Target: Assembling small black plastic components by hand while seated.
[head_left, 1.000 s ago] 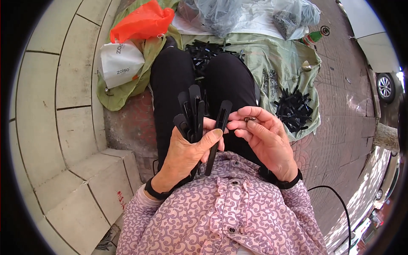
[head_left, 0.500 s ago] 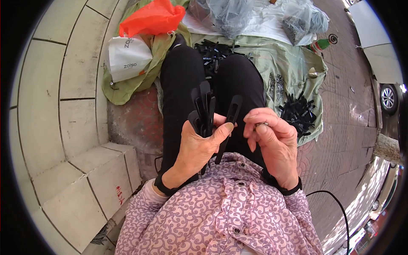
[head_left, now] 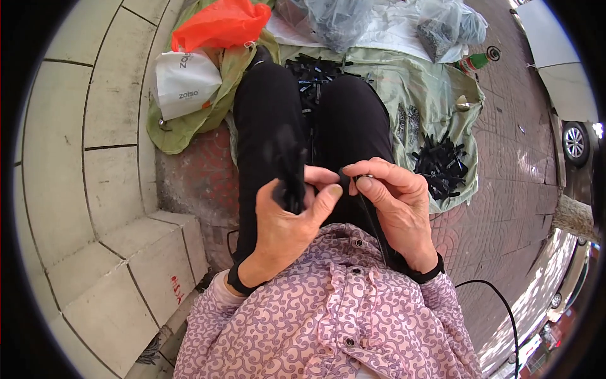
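Observation:
Above my lap, my left hand (head_left: 284,227) is closed around a bunch of long black plastic clip pieces (head_left: 291,183), blurred by motion. Its thumb and forefinger reach toward my right hand (head_left: 401,205). That hand pinches one slim black clip piece (head_left: 371,218) between thumb and fingertips, its narrow end pointing down toward my shirt. The fingertips of both hands nearly meet at the wide end of this piece. Whether a small metal part sits in the pinch is hidden.
Black clip pieces lie heaped beyond my knees (head_left: 309,79) and in another pile (head_left: 442,165) on a green sheet (head_left: 391,82). Small metallic bits (head_left: 410,120) lie beside that pile. Plastic bags (head_left: 341,25), a green bottle (head_left: 478,61), a red bag (head_left: 221,25) and a tiled step (head_left: 158,252) surround me.
The single clip piece upright by my left thumb is now tilted in my right fingers. My right hand has moved left to meet the left; the bunch has swung and blurred.

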The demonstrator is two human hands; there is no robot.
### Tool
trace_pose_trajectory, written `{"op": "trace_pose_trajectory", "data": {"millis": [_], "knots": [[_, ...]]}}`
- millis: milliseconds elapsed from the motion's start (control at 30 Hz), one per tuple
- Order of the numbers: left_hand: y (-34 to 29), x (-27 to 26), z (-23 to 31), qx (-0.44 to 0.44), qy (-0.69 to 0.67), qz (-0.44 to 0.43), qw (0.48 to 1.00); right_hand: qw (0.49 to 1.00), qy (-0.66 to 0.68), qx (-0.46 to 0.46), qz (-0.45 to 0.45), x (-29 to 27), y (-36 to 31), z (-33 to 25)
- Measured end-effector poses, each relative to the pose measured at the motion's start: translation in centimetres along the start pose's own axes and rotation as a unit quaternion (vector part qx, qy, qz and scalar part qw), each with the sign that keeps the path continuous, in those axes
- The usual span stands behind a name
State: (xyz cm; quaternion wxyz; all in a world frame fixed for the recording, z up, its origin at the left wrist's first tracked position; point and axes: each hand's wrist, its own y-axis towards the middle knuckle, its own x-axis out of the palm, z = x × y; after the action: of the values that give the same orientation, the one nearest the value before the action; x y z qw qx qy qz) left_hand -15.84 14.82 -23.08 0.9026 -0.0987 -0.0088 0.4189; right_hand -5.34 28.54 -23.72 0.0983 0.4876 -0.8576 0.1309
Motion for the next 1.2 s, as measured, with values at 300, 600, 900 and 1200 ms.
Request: {"op": "trace_pose_trajectory", "data": {"millis": [300, 600, 900, 1200], "knots": [[0.3, -0.6, 1.0, -0.011, -0.010, -0.072, 0.997, 0.993, 0.020, 0.117, -0.012, 0.5, -0.1, -1.3], [0.9, -0.9, 1.3, -0.110, -0.050, -0.078, 0.990, 0.986, 0.003, 0.162, -0.050, 0.6, -0.1, -0.9], [1.1, -1.1, 0.9, -0.197, -0.120, -0.072, 0.970, 0.969, 0.156, 0.192, -0.025, -0.8, -1.6, -0.2], [0.8, -1.1, 0.4, -0.145, -0.113, -0.096, 0.978, 0.978, 0.106, 0.174, 0.036, -0.5, -1.6, 0.2]]}}
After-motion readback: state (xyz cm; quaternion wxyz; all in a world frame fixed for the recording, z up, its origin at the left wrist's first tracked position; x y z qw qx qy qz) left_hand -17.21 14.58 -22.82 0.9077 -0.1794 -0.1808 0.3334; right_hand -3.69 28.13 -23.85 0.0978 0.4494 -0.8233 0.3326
